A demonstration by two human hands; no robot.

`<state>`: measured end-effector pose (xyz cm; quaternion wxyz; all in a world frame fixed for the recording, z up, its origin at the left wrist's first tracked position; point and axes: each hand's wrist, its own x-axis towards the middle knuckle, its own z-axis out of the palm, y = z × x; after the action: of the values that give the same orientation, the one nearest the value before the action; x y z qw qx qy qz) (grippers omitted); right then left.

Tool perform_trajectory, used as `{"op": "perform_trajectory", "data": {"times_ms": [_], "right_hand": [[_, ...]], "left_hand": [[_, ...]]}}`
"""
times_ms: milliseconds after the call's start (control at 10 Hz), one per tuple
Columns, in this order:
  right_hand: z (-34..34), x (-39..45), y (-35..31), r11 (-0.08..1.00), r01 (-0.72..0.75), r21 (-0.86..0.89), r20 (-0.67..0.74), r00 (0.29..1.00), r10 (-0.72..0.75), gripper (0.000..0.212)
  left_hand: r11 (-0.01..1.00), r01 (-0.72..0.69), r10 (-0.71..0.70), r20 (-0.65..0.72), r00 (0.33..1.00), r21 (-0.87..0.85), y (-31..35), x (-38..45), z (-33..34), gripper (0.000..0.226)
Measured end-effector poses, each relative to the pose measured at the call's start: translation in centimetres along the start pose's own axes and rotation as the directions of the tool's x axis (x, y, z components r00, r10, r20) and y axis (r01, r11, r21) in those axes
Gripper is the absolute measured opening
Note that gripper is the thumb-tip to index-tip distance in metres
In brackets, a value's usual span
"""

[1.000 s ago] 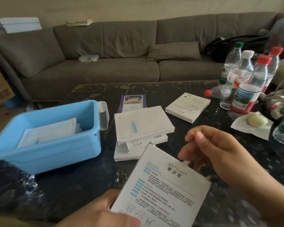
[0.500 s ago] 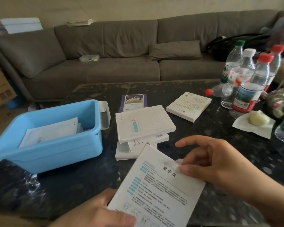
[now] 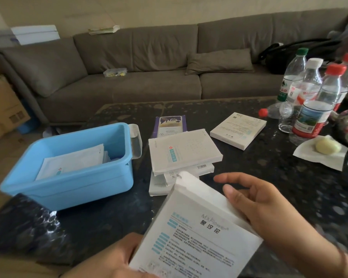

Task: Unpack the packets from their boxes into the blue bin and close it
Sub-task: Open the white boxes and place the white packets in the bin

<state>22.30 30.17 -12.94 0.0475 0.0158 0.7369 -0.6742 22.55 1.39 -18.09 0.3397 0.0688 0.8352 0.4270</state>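
White box [image 3: 197, 233], lower centre: printed "MxFlower" above three Chinese characters, blue-bulleted small print below, too fine to read. Held at lower edge in left hand [image 3: 113, 259]; top flap lifted open, right hand [image 3: 263, 209] loosely spread, thumb on right side. Blue bin [image 3: 78, 183], left of centre, lidless, white packets [image 3: 72, 163] inside. Stacked white boxes [image 3: 184, 155], centre, just right of bin. Water bottles [image 3: 317, 101], upper right.

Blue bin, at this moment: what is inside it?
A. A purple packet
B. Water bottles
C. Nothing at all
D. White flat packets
D. The blue bin stands open on the dark table and holds white flat packets; the bottles stand at the far right of the table, and the purple packet lies on the table outside the bin.
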Motion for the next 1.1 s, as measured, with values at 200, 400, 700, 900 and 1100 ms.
{"op": "perform_trajectory", "data": {"times_ms": [200, 400, 700, 900, 1100], "right_hand": [[-1.5, -2.1, -4.2, 0.973, 0.225, -0.056, -0.095, 0.969, -0.229, 0.070], [-1.4, -1.9, -4.2, 0.996, -0.051, -0.071, -0.090, 0.995, 0.045, 0.050], [-4.8, -2.7, -4.8, 0.990, -0.040, -0.136, -0.294, 0.956, -0.002, 0.036], [-5.9, -6.0, -5.3, 0.911, 0.143, -0.388, -0.368, 0.881, -0.296, 0.018], [-3.2, -7.2, -5.4, 0.874, 0.174, -0.454, -0.422, 0.822, -0.383, 0.057]], "left_hand": [[0.956, -0.226, 0.232, 0.010, 0.973, -0.187, 6.2, -2.4, -0.6, 0.046], [0.909, -0.320, 0.333, 0.003, 0.943, -0.266, 7.0, -1.0, -0.7, 0.043], [0.936, -0.301, 0.245, -0.277, 0.929, -0.185, 9.6, 1.6, 1.2, 0.038], [0.866, -0.444, 0.324, -0.418, 0.849, -0.229, 11.2, 4.9, 5.0, 0.037], [0.862, -0.501, 0.383, -0.544, 0.747, -0.080, 10.2, 6.7, 7.7, 0.026]]}}
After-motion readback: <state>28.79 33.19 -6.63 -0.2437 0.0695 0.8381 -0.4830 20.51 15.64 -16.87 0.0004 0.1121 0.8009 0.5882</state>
